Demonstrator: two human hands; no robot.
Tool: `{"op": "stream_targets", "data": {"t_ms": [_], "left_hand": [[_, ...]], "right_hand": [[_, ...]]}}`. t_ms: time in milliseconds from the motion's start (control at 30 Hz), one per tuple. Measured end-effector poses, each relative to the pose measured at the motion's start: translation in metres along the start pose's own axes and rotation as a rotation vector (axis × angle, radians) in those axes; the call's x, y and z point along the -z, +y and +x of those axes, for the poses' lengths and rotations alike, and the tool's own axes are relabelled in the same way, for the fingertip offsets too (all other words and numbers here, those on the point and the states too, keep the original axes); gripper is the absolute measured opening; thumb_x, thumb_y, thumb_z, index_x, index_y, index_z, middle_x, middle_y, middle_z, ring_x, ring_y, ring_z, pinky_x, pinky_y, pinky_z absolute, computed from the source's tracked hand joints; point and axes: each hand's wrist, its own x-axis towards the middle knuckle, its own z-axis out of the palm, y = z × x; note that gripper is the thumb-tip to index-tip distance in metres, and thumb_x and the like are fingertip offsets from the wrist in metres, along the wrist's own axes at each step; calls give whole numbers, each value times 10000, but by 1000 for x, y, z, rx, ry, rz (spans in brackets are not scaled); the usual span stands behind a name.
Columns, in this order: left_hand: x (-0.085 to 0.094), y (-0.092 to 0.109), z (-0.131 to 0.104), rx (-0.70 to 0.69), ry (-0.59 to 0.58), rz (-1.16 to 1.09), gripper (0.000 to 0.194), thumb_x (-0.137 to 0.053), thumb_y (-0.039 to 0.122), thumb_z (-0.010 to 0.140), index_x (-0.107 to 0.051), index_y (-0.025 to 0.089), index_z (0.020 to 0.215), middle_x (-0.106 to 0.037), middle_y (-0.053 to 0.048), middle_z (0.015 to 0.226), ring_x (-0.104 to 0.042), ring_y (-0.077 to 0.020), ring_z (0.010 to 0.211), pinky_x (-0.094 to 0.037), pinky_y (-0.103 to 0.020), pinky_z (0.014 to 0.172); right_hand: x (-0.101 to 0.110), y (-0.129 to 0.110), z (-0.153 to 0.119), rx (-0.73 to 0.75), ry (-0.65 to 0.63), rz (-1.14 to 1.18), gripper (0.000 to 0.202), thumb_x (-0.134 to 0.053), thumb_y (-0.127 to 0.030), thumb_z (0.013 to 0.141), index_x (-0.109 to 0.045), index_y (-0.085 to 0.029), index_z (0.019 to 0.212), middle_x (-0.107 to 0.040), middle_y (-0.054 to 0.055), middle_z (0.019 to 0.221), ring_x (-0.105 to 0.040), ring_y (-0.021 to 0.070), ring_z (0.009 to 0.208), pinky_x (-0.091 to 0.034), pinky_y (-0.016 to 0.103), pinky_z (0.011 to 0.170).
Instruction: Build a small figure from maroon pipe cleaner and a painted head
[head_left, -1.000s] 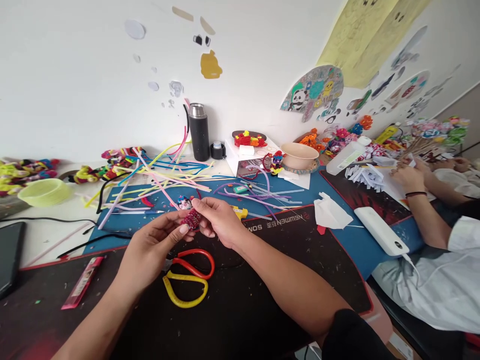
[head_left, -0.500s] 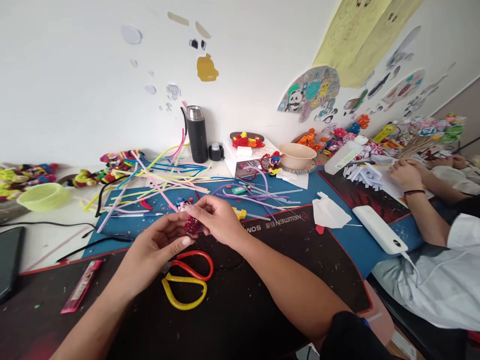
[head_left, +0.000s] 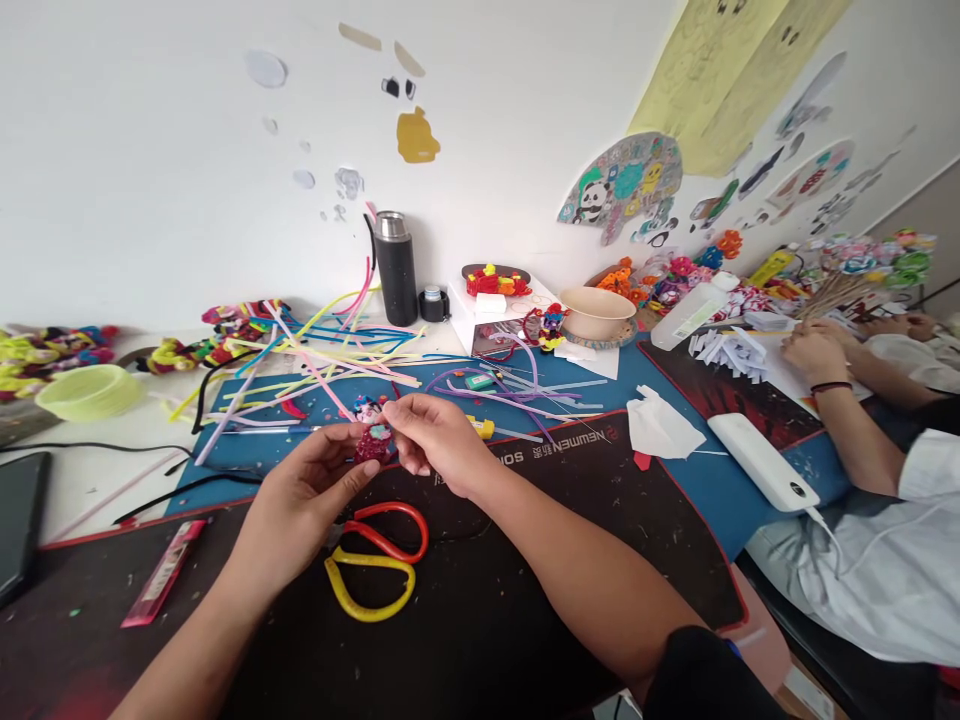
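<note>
A small pipe-cleaner doll [head_left: 372, 447] with a dark red body and a blue and pink head is held upright above the mat. My left hand [head_left: 296, 500] grips its body between thumb and fingers. At the doll's right side, my right hand [head_left: 439, 440] pinches with thumb and forefinger, its other fingers curled; what exactly sits in the pinch is hidden. Below the hands lie scissors [head_left: 410, 578] with one red and one yellow handle, their blades partly behind my left hand. A pink flat packet [head_left: 163, 575] rests left of my forearm.
Loose pipe cleaners [head_left: 322, 365] spread behind my hands. A black flask [head_left: 397, 275], a beige bowl [head_left: 598, 314] and a white box [head_left: 469, 325] stand near the wall. On the right are a white power bank [head_left: 761, 462] and another person's hands [head_left: 814, 350]. A phone [head_left: 21, 520] lies far left.
My right hand has shifted slightly right, off the doll's front to its side. More of the doll's red body and a light patch now show. My left hand keeps its grip.
</note>
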Motion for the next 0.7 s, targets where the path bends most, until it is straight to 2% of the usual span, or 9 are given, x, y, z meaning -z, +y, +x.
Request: {"op": "stream_targets", "data": {"t_ms": [167,367,533,700], "left_hand": [[-3,4,-2,1,-17,-27,641,-957,714,761,-755,258,1163,-880,-101,1066,-856,-364,1028,-717,-514,946],[0,10,0,54,-59,-58,630,-947,743,766,-801,234,1107,-904,-131,1033,-868,-370,926,-733,-507,890],[0,14,1,61,-89,-88,608,-932,749,788,-854,224,1085,-910,-138,1056,-868,-382,958,-734,-507,903],[0,14,2,71,-115,-141,549,-943,708,807,-873,222,1054,-905,-136,1061,-860,-365,941,-736,-491,876]], "right_hand": [[-3,2,0,-57,2,5,606,-937,-739,780,-637,-231,920,-563,-102,582,-481,89,454,-300,229,433],[-6,-2,-3,-64,-1,44,627,-936,-756,768,-613,-232,888,-547,-107,581,-460,82,441,-275,235,426],[-5,-4,-3,-30,24,29,635,-902,-774,807,-691,-213,1019,-564,-103,613,-459,83,452,-257,242,434],[-3,-1,-2,-27,-24,-13,642,-881,-771,834,-740,-207,1106,-561,-103,589,-431,90,464,-306,250,458]]}}
